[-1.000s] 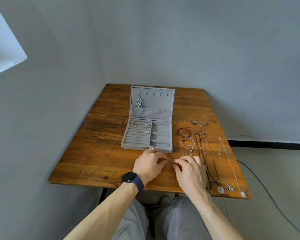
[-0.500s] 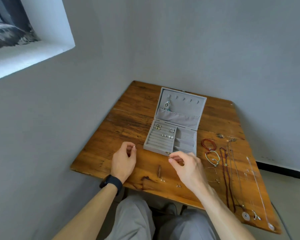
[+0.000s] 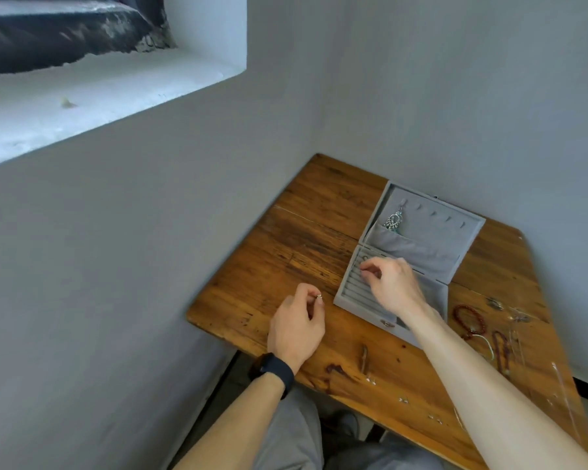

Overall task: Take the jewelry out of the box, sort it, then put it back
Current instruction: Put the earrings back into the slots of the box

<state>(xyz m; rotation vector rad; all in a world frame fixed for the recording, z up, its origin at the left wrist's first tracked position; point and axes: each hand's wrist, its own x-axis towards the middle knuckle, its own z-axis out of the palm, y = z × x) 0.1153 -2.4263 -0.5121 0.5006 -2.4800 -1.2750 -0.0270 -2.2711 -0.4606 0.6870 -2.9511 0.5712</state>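
An open grey jewelry box (image 3: 425, 252) lies on the wooden table (image 3: 306, 239). A silver pendant (image 3: 393, 221) hangs inside its raised lid. My right hand (image 3: 392, 283) hovers over the ring slots in the box's left part, its fingertips pinched on something too small to make out. My left hand (image 3: 297, 325) rests on the table left of the box and pinches a small silver earring (image 3: 319, 296). A red bead bracelet (image 3: 469, 318), a dark bead strand (image 3: 501, 349) and thin chains lie to the right of the box.
Several tiny earrings (image 3: 403, 400) are scattered near the table's front edge. The table stands in a corner between grey walls, with a window ledge (image 3: 82, 96) high on the left. My knees in grey trousers are below the table's edge.
My right hand has gone from the table in front of the box up over the ring slots. My left hand stayed left of the box with the earring. The view swung left.
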